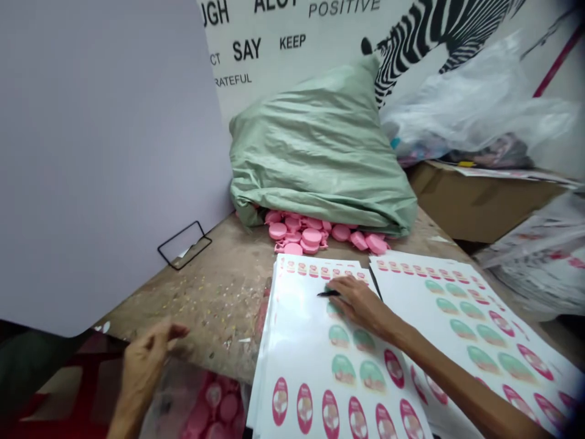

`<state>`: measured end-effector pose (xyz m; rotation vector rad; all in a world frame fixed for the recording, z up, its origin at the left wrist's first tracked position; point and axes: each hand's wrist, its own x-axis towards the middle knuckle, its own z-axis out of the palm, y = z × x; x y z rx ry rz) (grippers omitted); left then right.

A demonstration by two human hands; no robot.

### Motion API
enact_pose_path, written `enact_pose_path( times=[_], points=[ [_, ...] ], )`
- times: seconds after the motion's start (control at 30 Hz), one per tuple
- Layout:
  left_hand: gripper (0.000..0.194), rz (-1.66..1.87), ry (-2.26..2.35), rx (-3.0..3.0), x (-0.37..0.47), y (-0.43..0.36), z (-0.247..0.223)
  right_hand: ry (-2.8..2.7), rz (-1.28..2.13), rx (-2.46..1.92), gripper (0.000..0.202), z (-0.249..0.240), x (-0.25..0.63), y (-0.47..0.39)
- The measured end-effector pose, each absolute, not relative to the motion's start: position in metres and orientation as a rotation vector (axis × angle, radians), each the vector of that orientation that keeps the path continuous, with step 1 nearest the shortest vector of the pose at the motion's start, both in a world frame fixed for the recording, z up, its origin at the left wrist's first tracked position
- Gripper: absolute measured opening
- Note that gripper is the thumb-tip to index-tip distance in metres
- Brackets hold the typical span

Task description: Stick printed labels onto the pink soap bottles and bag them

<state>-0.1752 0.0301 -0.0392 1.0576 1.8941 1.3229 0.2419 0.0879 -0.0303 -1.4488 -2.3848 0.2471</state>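
Observation:
My right hand (pixel 361 303) rests on a sheet of stickers (pixel 301 341). Between its fingers is a thin, black, pointed tool (pixel 328 293); its exact kind is hidden. Printed on this sheet are green half-round stickers (pixel 343 369) and pink oval ones (pixel 331 414), with a blank white area at upper left. My left hand (pixel 148 356), slightly blurred, hovers by the table's front edge, fingers loosely bent and apart, with nothing visible in them. Below and right of it, a clear bag (pixel 214 405) contains round pink plastic pieces.
Another stack of sticker sheets (pixel 457 305) lies at right. Pink round cases (pixel 311 236) spill from under a green sack (pixel 315 146) at the back. A black wire frame (pixel 185 245) stands by the pale panel (pixel 105 152) at left. A cardboard box (pixel 484 201) is far right.

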Motion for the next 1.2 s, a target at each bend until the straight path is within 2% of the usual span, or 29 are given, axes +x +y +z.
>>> enact_pose_path(
  times=[0.07, 0.17, 0.33, 0.43, 0.53, 0.7, 0.83, 0.93, 1.03, 1.2],
  points=[
    [0.045, 1.259, 1.75, 1.296, -0.138, 0.062, -0.033, -2.311, 0.242, -1.478, 0.027, -0.047, 0.258, 0.089],
    [0.042, 1.117, 1.596, 1.652, -0.077, 0.114, -0.027, -1.982, 0.41, -1.526, 0.024, -0.056, 0.261, 0.1],
    [0.021, 1.006, 1.464, 1.976, 0.025, 0.204, -0.019, -1.511, 0.473, -1.6, 0.028, -0.043, 0.272, 0.154],
    [0.028, 0.918, 1.428, 2.125, 0.078, 0.248, -0.017, -1.41, 0.494, -1.578, 0.036, -0.042, 0.285, 0.169],
    [0.037, 0.78, 1.376, 2.182, 0.115, 0.27, -0.022, -1.335, 0.607, -1.56, 0.039, -0.047, 0.301, 0.153],
    [0.029, 0.673, 1.312, 2.064, 0.135, 0.28, -0.027, -1.287, 0.643, -1.662, 0.03, -0.043, 0.333, 0.085],
    [0.034, 0.805, 1.281, 1.846, 0.113, 0.265, -0.006, -1.327, 0.619, -2.107, 0.039, -0.034, 0.331, 0.026],
    [0.042, 0.884, 1.232, 1.607, 0.075, 0.215, 0.008, -1.404, 0.653, -2.366, 0.051, -0.034, 0.309, -0.012],
    [0.056, 0.927, 1.192, 1.411, 0.033, 0.138, -0.001, -1.465, 0.588, -2.41, 0.044, -0.038, 0.284, -0.033],
    [0.051, 1.059, 1.119, 0.898, 0.004, 0.054, -0.044, -1.406, 0.356, -2.328, 0.032, -0.04, 0.257, -0.042]
  ],
)
